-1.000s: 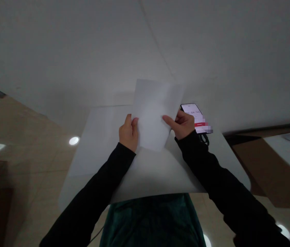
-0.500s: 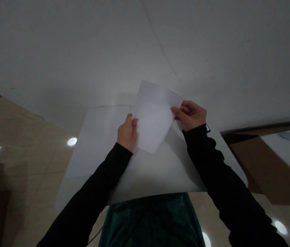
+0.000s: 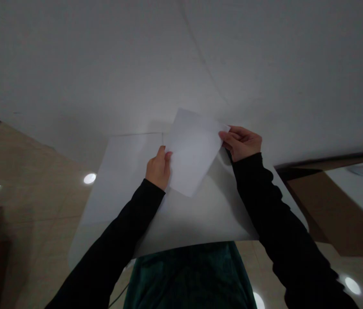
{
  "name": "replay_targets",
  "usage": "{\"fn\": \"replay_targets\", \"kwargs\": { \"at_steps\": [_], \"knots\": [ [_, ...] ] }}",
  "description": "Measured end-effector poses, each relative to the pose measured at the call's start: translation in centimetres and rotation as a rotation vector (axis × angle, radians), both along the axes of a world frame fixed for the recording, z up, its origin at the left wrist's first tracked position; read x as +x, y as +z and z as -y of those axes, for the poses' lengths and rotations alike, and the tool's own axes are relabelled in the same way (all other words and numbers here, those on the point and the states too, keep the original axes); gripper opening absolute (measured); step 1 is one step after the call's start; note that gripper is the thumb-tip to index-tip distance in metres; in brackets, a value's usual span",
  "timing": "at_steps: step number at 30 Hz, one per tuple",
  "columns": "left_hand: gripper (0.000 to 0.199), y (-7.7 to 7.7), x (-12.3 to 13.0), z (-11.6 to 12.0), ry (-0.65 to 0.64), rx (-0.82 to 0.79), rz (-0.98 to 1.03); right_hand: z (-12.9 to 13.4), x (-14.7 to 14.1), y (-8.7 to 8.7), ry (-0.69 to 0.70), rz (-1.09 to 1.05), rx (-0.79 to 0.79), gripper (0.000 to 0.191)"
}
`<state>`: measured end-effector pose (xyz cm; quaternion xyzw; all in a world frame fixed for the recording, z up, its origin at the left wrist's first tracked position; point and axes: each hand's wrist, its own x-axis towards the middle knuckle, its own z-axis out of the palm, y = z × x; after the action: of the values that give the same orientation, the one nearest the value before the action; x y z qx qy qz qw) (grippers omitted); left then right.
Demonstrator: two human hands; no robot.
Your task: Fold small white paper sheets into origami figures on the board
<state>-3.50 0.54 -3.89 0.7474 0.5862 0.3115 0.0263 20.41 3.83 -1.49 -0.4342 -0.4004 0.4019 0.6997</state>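
A small plain white sheet of paper (image 3: 192, 152) is held tilted above the table, between my two hands. My left hand (image 3: 158, 167) pinches its left edge with the thumb on top. At its upper right corner, my right hand (image 3: 242, 142) grips the paper between thumb and fingers. A larger white sheet (image 3: 117, 176) lies flat on the left part of the table, partly hidden by my left hand and sleeve. The fingers under the held paper are hidden.
The white table (image 3: 197, 229) has rounded front corners and meets a pale wall (image 3: 120, 56) at the back. To the right stands a brown box-like piece (image 3: 332, 214) with a white top. Tiled floor (image 3: 49, 189) shows on the left, and a green cloth (image 3: 188, 279) covers my lap.
My right hand has shifted slightly right and down with the paper's corner. The sheet looks flatter, its upper right part no longer bent over, and sits a little lower.
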Motion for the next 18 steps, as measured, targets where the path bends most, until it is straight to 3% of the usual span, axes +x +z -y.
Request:
{"fn": "replay_targets", "kwargs": {
  "at_steps": [6, 11, 15, 18],
  "knots": [
    [0.035, 0.0, -0.1, 0.0, -0.025, 0.021, 0.026, 0.5, 0.0, 0.6, -0.109, -0.01, 0.041, 0.02],
    [0.038, 0.1, -0.7, -0.3, 0.034, 0.024, 0.03, 0.6, 0.2, 1.3, -0.125, -0.037, 0.058, 0.029],
    [0.042, 0.2, -1.0, -0.4, 0.044, 0.069, 0.037, 1.2, -2.0, 0.7, 0.003, -0.02, -0.075, 0.044],
    [0.046, 0.4, -1.0, -0.4, 0.053, 0.102, 0.045, 1.7, -3.3, -0.2, 0.18, 0.074, -0.167, 0.038]
  ]
}}
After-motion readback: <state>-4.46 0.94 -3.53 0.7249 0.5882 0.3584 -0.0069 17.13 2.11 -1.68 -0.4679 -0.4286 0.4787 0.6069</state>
